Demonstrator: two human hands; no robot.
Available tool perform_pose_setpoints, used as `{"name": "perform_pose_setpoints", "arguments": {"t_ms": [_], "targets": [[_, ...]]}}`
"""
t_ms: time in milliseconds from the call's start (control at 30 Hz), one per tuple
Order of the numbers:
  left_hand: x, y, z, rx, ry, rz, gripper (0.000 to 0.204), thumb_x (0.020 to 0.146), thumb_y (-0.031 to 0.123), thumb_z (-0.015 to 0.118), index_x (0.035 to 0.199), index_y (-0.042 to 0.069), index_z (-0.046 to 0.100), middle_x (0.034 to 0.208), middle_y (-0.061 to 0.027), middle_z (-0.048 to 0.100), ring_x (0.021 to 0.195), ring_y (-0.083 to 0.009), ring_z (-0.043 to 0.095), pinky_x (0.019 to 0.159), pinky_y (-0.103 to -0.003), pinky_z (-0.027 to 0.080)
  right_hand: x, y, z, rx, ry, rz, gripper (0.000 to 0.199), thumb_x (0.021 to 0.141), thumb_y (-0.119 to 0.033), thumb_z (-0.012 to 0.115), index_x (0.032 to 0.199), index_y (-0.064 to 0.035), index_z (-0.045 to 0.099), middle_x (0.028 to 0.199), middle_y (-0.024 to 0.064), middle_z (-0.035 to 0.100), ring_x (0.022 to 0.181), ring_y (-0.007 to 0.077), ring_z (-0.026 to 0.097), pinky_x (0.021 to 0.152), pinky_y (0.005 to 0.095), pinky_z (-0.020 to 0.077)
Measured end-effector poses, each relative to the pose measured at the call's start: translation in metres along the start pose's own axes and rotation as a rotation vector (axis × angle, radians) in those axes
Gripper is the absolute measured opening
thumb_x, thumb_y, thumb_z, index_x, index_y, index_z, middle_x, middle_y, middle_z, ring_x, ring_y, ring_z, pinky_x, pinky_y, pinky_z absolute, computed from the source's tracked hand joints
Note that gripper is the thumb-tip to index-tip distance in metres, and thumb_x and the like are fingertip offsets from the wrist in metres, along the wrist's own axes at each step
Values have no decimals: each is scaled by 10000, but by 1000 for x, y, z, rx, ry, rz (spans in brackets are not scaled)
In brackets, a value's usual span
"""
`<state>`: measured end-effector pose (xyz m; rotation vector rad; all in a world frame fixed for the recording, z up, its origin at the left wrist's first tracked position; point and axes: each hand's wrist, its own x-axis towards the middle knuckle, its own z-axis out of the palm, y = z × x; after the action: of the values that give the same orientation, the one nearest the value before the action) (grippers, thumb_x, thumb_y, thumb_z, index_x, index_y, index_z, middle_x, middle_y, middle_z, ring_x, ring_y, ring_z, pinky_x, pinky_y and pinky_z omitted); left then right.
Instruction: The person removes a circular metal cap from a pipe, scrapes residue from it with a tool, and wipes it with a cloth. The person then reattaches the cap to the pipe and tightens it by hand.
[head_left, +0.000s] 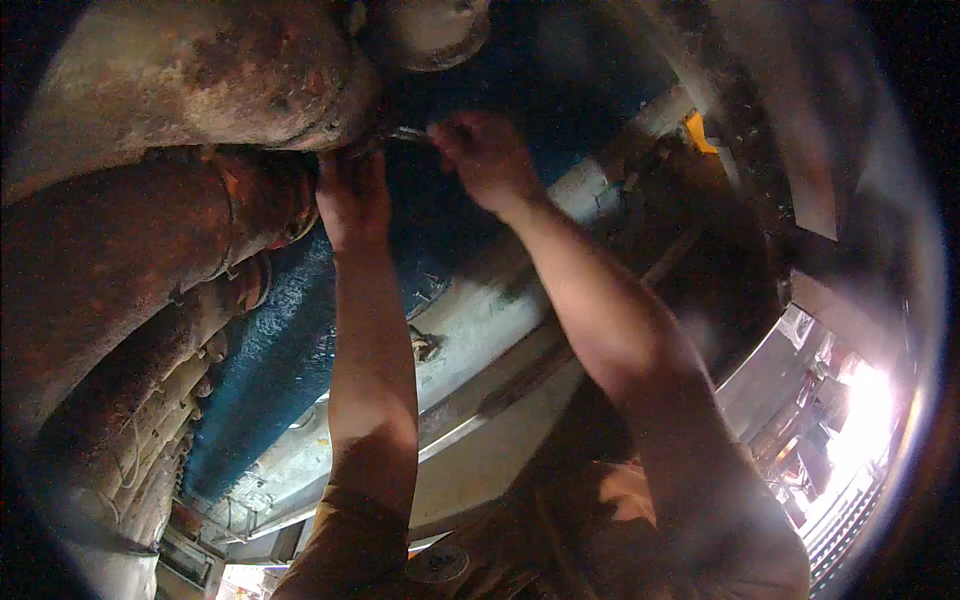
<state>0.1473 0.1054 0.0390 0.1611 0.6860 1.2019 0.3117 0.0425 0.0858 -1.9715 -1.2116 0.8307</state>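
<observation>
Both my arms reach up under rusty pipework. My right hand (pixel 487 165) is closed on the end of a thin, shiny metal tool (pixel 408 133), which looks like a wrench or ratchet handle; its kind is not clear. The tool points left, toward the underside of a large rusty pipe elbow (pixel 270 85). Against that elbow's lower end rests my left hand (pixel 355 200), beside the clamped joint of a second rusty pipe (pixel 130 260). Shadow and the elbow hide the left fingertips, so what they touch cannot be seen.
A blue panel (pixel 285 350) lies behind my arms, bordered by a long pale beam (pixel 480 325) running diagonally. More worn pipes (pixel 150 370) line the left side. A round metal part (pixel 428 35) hangs above. An orange piece (pixel 698 132) shows at upper right. Bright light (pixel 865 410) enters at lower right.
</observation>
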Motion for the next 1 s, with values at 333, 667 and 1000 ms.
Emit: {"name": "perform_pose_setpoints", "arguments": {"t_ms": [333, 667, 1000], "targets": [[8, 5, -16, 33, -53, -5, 437, 890, 261, 657, 1261, 69, 528, 1223, -105, 596, 1132, -274, 560, 953, -455, 466, -43, -16, 59, 192, 172, 203, 292, 924, -349, 573, 946, -71, 660, 726, 129, 667, 693, 246, 673, 649, 377, 516], [4, 1, -3, 44, 13, 23, 431, 922, 280, 616, 1280, 69, 504, 1244, -105, 580, 1113, -258, 562, 961, -451, 457, 71, -31, -32, -350, -77, -426, 364, 895, -405, 602, 885, -51, 684, 843, 145, 679, 785, 318, 648, 709, 410, 509], [7, 0, -16, 477, -173, 204, 513, 928, 329, 605, 1344, 73, 445, 1314, -98, 532, 1182, -260, 510, 997, -445, 409, -33, 25, 50, 237, 41, 42, 202, 943, -239, 566, 971, -65, 665, 715, 24, 634, 588, 93, 576, 518, 259, 450]]}}
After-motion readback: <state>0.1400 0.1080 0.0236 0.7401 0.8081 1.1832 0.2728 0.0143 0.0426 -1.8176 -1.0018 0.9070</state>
